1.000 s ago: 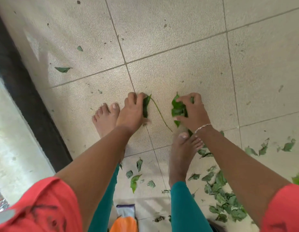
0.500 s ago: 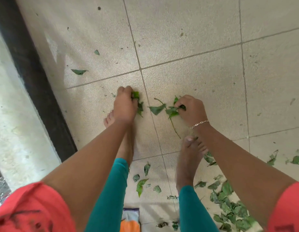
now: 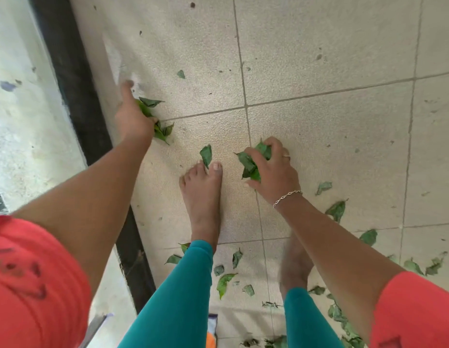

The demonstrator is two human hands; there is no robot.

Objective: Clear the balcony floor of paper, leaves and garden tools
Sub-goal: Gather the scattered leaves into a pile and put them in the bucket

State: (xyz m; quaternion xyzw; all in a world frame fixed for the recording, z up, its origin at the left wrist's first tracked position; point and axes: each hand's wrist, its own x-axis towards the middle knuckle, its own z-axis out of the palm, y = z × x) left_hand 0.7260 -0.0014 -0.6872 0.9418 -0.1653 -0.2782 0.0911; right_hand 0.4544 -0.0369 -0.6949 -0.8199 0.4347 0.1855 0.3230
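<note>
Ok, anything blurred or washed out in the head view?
Head view: the left hand is motion-blurred at its outstretched finger; the right hand and its leaves are sharp; the pale ledge at left is washed out.

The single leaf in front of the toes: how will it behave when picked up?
The leaf looks thin and curled, so probably very light and floppy. Leaves in the right hand are crumpled, so it likely bends rather than snaps.

Our left hand [image 3: 131, 119] grips a bunch of leaves [image 3: 150, 102] at the frame's upper left, just beside the dark strip [image 3: 75, 71]. Our right hand [image 3: 274, 173], at centre, clutches a second bunch [image 3: 248, 162]. A single leaf [image 3: 206, 153] touches our bare foot [image 3: 203, 197]; loose leaves [image 3: 336, 210] scatter lower right.
</note>
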